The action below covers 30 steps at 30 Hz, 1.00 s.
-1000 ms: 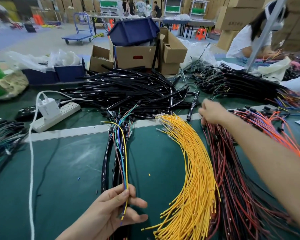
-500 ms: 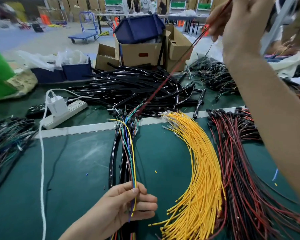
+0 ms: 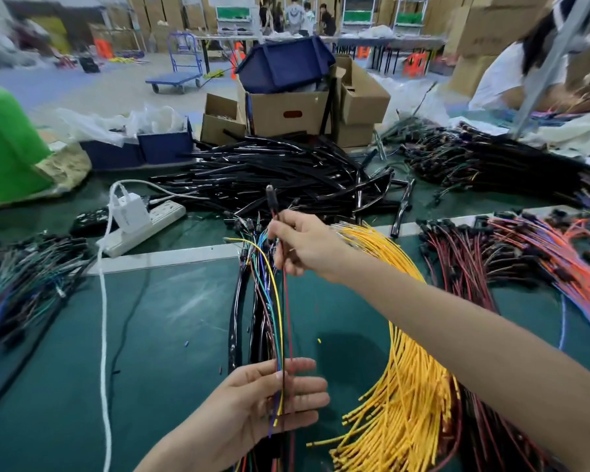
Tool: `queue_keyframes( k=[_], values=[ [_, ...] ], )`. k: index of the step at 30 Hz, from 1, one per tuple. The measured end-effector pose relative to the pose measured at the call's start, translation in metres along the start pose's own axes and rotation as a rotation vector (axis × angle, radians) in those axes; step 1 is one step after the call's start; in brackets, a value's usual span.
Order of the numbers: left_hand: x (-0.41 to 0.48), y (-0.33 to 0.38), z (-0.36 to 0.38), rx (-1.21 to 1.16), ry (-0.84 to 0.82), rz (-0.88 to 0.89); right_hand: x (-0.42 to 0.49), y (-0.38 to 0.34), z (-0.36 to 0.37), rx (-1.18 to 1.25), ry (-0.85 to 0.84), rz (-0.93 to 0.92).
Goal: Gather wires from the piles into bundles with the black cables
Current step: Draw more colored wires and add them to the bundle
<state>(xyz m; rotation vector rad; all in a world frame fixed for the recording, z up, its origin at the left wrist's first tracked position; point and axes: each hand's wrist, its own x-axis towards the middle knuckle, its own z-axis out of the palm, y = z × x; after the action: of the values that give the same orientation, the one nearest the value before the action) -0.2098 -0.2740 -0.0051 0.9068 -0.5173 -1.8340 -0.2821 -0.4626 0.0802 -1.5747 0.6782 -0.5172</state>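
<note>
Right hand [image 3: 300,247] pinches red wire [image 3: 286,318]; left hand [image 3: 266,400] grips bundle [image 3: 268,311]. Risk: wire may slip past the loose left grip and tangle.

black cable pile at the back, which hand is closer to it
Right. The right hand is just in front of the black cable pile, pinching a red wire; the left hand is far back near the person, holding the bundle.
</note>
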Motion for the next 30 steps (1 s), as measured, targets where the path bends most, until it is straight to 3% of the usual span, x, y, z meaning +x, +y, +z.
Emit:
queue_keyframes(
  k=[8,14,19,24,26,30],
  values=[
    [0.0,-0.002,-0.003,-0.039,0.003,0.049,0.018,0.009,-0.004,-0.235,0.012,-0.086],
    [0.005,-0.006,-0.009,-0.047,-0.045,0.065,0.042,0.011,-0.033,-0.309,0.164,-0.023],
    [0.007,-0.007,-0.01,-0.074,-0.062,0.052,0.054,-0.006,-0.054,-0.161,0.225,0.014],
    [0.008,-0.003,-0.013,-0.086,-0.178,0.014,0.048,-0.012,-0.074,-0.092,0.13,0.018],
    [0.008,-0.002,-0.015,-0.122,-0.261,0.013,0.04,-0.008,-0.106,-0.289,0.25,0.023],
    [0.007,0.0,-0.017,-0.198,-0.276,-0.026,-0.004,0.018,-0.212,-0.831,0.725,0.147]
  ],
)
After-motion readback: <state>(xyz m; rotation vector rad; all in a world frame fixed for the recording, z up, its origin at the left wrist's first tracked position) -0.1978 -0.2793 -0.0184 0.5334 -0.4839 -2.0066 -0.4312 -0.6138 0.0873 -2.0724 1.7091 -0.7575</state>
